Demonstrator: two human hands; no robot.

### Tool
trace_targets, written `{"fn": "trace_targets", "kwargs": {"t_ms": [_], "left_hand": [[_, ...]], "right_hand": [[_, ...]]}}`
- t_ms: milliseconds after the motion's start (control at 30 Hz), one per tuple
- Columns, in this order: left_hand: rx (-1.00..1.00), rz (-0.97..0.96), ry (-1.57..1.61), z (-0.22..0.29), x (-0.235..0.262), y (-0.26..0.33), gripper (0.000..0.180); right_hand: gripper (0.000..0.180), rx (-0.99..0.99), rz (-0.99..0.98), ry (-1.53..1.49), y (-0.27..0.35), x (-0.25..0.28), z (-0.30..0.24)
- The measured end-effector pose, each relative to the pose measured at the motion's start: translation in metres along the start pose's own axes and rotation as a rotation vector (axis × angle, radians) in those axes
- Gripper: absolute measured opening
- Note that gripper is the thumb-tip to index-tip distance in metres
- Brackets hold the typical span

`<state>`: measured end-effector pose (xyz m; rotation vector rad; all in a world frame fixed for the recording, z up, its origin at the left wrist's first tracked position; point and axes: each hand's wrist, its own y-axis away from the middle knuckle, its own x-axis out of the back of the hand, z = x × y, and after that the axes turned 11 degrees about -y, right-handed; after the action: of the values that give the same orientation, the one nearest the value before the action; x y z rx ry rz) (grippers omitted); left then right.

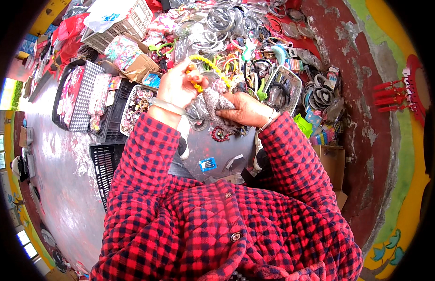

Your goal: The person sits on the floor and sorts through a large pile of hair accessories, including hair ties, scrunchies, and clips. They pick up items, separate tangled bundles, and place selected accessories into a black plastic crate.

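My left hand is closed on one end of a bumpy yellow headband, which arches over toward the right. In my right hand a grey speckled cloth is pinched between thumb and fingers; it hangs close to the headband's other end. Whether cloth and headband touch, I cannot tell. Just beyond both hands lies a heap of headbands, many in clear plastic. On the floor below my hands are a dark red beaded bracelet and a blue card with dark pieces on it.
A white basket of hair ties stands left, beside a black crate. Farther left is a houndstooth-patterned box. To the right are a white basket of dark headbands, a bright green item and a cardboard box near the wall.
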<state>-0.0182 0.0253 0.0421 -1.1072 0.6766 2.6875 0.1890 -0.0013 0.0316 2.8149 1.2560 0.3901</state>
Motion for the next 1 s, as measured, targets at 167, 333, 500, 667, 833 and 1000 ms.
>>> {"fn": "trace_targets", "kwargs": {"t_ms": [167, 333, 500, 667, 833, 1000], "left_hand": [[-0.153, 0.028, 0.200, 0.031, 0.023, -0.003, 0.026], [-0.206, 0.058, 0.282, 0.040, 0.040, -0.005, 0.027], [-0.256, 0.355, 0.260, 0.031, 0.022, -0.007, 0.029], [-0.208, 0.118, 0.159, 0.017, 0.013, -0.005, 0.031], [-0.082, -0.326, 0.074, 0.009, 0.011, -0.002, 0.034], [0.023, -0.336, -0.184, 0.003, 0.000, 0.005, 0.035]], "right_hand": [[0.031, -0.130, -0.056, 0.523, 0.005, 0.003, 0.005], [0.036, -0.229, 0.118, 0.357, 0.003, 0.009, 0.016], [0.036, 0.059, 0.422, -0.389, 0.003, 0.021, 0.019], [0.044, 0.092, 0.541, -0.617, 0.002, 0.027, 0.019], [0.037, 0.171, 0.657, -1.000, 0.009, 0.036, 0.005], [0.042, 0.289, 0.704, -0.941, 0.014, 0.048, 0.004]]}}
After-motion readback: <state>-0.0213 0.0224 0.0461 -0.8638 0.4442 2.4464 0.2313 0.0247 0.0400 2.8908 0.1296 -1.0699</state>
